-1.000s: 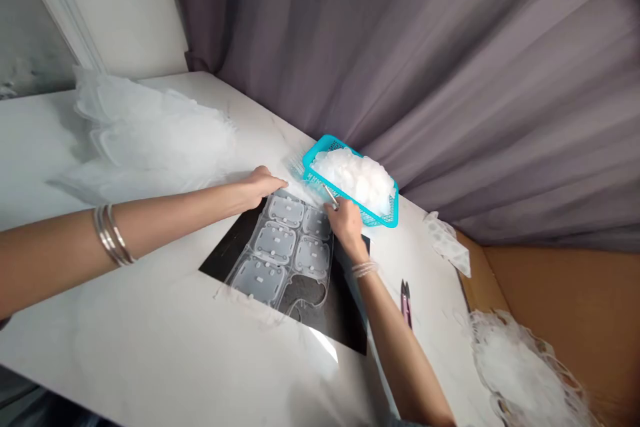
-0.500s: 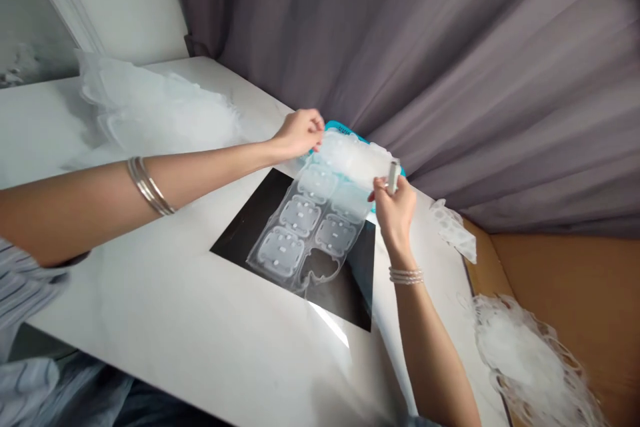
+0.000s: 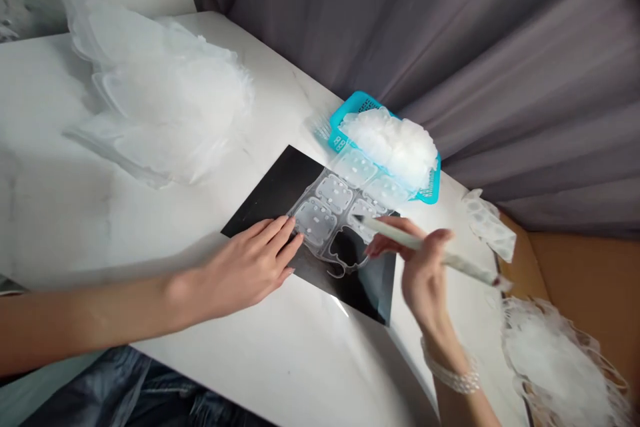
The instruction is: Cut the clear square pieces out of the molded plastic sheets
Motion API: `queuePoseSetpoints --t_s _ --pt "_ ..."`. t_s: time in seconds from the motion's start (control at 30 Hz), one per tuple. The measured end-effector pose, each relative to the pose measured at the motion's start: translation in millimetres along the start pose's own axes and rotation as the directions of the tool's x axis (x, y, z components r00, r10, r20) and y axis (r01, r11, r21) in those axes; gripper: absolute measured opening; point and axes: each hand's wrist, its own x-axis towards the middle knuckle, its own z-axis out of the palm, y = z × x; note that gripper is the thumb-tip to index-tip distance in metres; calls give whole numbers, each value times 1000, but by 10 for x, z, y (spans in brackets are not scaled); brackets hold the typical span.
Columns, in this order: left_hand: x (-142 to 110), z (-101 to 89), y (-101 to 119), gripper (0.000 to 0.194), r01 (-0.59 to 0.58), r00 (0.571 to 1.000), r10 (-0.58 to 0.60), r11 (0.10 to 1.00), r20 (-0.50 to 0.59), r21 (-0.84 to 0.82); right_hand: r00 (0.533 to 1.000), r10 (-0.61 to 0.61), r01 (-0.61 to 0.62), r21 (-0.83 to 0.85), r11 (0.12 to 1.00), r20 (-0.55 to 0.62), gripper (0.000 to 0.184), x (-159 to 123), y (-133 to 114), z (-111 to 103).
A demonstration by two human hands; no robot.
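My left hand (image 3: 250,267) lies flat with fingers stretched, its fingertips at the left edge of a clear plastic sheet (image 3: 316,221). The sheet carries rows of rounded, frosted panels, and its near right panel is an open hole. Under it lies a dark mat (image 3: 277,187); its far end reaches up against a blue basket (image 3: 354,105). My right hand (image 3: 425,280) is closed around a slim, pale-handled craft knife (image 3: 400,235), slightly blurred. Its dark tip points left, over the sheet beside the hole; whether it touches the plastic I cannot tell.
White translucent pieces (image 3: 395,143) are heaped in the basket. A large stack of frosted sheets (image 3: 170,100) lies at the left of the white table (image 3: 210,367). A cut-out strip (image 3: 493,223) sits at the right edge, near stringy scraps (image 3: 555,360) in a cardboard box (image 3: 590,273).
My left hand has come back from the sheet's far end and flattened at its near left edge. My right hand has moved nearer, swinging the knife's tip over the sheet. The view has shifted.
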Motion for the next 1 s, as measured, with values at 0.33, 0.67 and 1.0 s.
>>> queuePoseSetpoints --t_s 0.33,0.67,1.0 --pt "-51 34 118 52 -50 990 35 993 136 103 756 -524 616 -155 772 393 24 -159 -20 397" --pt "-64 5 129 49 -56 987 43 995 156 80 634 -578 764 -303 570 513 26 -113 -14 470" --pt "-63 23 151 49 12 984 -18 999 176 37 631 -594 770 -313 556 499 29 -39 64 567"
